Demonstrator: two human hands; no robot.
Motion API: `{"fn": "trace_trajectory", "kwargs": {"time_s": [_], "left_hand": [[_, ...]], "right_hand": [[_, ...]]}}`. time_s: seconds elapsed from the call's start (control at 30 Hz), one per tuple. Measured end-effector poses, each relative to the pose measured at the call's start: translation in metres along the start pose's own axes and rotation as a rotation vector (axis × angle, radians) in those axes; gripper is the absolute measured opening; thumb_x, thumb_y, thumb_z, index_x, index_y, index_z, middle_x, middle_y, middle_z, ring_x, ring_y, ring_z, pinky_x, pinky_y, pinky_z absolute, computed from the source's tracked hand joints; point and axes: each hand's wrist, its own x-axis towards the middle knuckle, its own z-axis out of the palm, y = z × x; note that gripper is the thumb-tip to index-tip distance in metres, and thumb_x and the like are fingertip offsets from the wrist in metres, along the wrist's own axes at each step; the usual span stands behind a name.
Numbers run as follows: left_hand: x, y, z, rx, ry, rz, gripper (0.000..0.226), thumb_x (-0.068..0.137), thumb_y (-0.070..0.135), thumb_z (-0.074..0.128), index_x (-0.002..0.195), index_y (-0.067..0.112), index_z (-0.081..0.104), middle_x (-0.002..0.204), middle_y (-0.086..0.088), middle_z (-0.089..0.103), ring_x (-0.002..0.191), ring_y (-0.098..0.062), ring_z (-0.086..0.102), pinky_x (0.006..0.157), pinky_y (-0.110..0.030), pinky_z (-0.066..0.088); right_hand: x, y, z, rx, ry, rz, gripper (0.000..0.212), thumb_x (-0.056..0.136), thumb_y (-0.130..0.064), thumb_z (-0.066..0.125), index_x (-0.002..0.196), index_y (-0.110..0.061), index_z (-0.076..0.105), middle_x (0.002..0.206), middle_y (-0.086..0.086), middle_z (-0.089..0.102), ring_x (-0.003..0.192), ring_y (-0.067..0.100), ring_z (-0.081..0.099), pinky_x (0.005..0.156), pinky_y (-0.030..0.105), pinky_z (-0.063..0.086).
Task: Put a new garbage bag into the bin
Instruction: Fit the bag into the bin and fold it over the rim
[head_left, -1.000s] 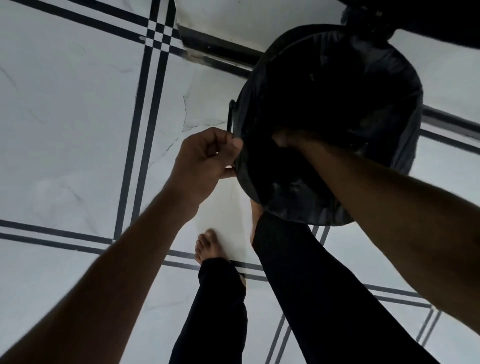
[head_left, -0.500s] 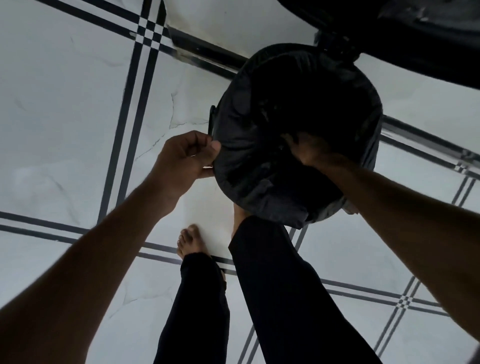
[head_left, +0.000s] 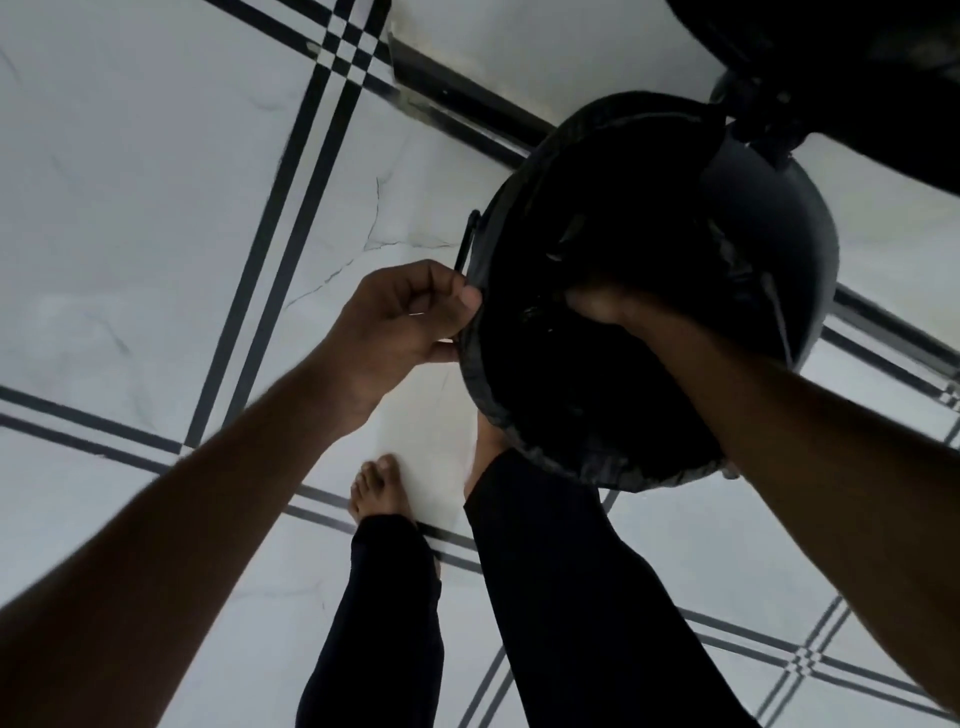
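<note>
A round dark bin (head_left: 774, 249) stands on the floor in front of my legs. A black garbage bag (head_left: 524, 431) lines it, its edge folded over the near and left rim. My left hand (head_left: 400, 322) pinches the bag's edge at the left rim, fingers closed on the plastic. My right hand (head_left: 602, 304) reaches down inside the bin opening with its fingers buried in the dark bag, so their grip is hidden. A thin black handle (head_left: 464, 244) sticks up at the bin's left side.
The floor (head_left: 130, 208) is white marble tile with black double stripes. A dark object (head_left: 857, 67) hangs over the top right corner above the bin. My bare feet (head_left: 379, 488) and dark trousers stand right below the bin.
My right hand has pushed deeper into the bin. The bag's edge sits further down over the near rim. My left hand keeps its pinch at the left rim.
</note>
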Motion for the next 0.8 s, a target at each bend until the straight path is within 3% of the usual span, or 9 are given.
{"fn": "trace_trajectory", "kwargs": {"time_s": [0.1,0.17,0.27,0.4,0.47,0.53,0.67,0.73,0.8], "left_hand": [[-0.006,0.003,0.004,0.057,0.051,-0.012,0.012,0.096,0.013,0.059,0.093,0.001,0.062,0.09,-0.02,0.062,0.086,-0.024,0.064,0.081,-0.035,0.06],[-0.007,0.008,0.006,0.085,0.077,-0.023,0.01,0.095,0.013,0.06,0.088,0.007,0.063,0.086,-0.016,0.064,0.086,-0.023,0.065,0.08,-0.035,0.06],[-0.005,0.01,0.008,0.117,0.095,-0.028,0.011,0.096,0.013,0.06,0.086,0.01,0.064,0.082,-0.01,0.065,0.083,-0.02,0.066,0.077,-0.031,0.06],[-0.004,0.009,0.008,0.128,0.107,-0.017,0.013,0.096,0.014,0.059,0.084,0.012,0.064,0.081,-0.008,0.065,0.082,-0.019,0.067,0.077,-0.032,0.06],[-0.004,0.007,0.009,0.115,0.114,-0.009,0.013,0.096,0.013,0.059,0.084,0.012,0.064,0.081,-0.007,0.066,0.083,-0.019,0.068,0.076,-0.031,0.06],[-0.004,0.005,0.01,0.107,0.111,0.003,0.015,0.096,0.013,0.059,0.082,0.013,0.064,0.08,-0.006,0.065,0.082,-0.018,0.067,0.077,-0.032,0.06],[-0.003,0.003,0.008,0.094,0.079,0.013,0.016,0.097,0.013,0.059,0.081,0.013,0.063,0.078,-0.003,0.066,0.08,-0.015,0.067,0.077,-0.032,0.059],[-0.001,0.001,0.006,0.068,0.046,0.017,0.014,0.097,0.013,0.058,0.084,0.011,0.063,0.079,-0.003,0.067,0.079,-0.014,0.068,0.078,-0.032,0.059],[0.002,-0.001,0.002,0.029,-0.012,0.015,0.012,0.097,0.013,0.057,0.089,0.008,0.062,0.081,-0.005,0.067,0.081,-0.016,0.067,0.079,-0.031,0.058]], "right_hand": [[-0.026,-0.005,-0.015,0.19,0.153,-0.116,0.03,0.1,-0.004,0.042,0.125,-0.005,0.059,0.115,0.018,0.061,0.102,0.03,0.06,0.083,0.029,0.047],[-0.045,-0.01,-0.014,0.172,0.26,-0.187,0.027,0.095,-0.007,0.046,0.113,-0.014,0.065,0.092,0.005,0.063,0.079,0.019,0.058,0.07,0.023,0.044],[-0.063,-0.004,0.005,-0.315,0.373,-0.321,0.039,0.093,-0.031,0.05,0.131,-0.024,0.056,0.121,0.009,0.066,0.111,0.029,0.06,0.095,0.034,0.047],[-0.059,0.031,0.024,-0.752,0.156,-0.191,0.074,0.094,-0.063,0.036,0.156,-0.033,0.01,0.164,0.008,0.015,0.15,0.031,0.014,0.12,0.052,0.009],[-0.051,0.048,0.027,-0.686,-0.022,-0.08,0.074,0.095,-0.064,0.033,0.157,-0.029,0.009,0.165,0.007,0.006,0.151,0.031,0.006,0.121,0.048,0.005],[-0.047,0.053,0.029,-0.439,-0.074,-0.023,0.065,0.099,-0.054,0.037,0.153,-0.02,0.028,0.16,0.012,0.025,0.147,0.032,0.023,0.121,0.042,0.018],[-0.035,0.035,0.033,0.013,0.305,-0.019,0.034,0.1,-0.028,0.046,0.129,-0.014,0.056,0.134,0.016,0.057,0.125,0.032,0.054,0.099,0.033,0.042],[-0.028,0.02,0.041,0.108,0.356,-0.091,0.038,0.097,-0.031,0.047,0.133,-0.018,0.052,0.137,0.014,0.055,0.127,0.03,0.051,0.104,0.033,0.04],[-0.014,0.007,0.053,0.118,0.221,-0.152,0.061,0.092,-0.046,0.049,0.148,-0.028,0.036,0.153,0.01,0.04,0.141,0.027,0.037,0.116,0.038,0.03]]}}
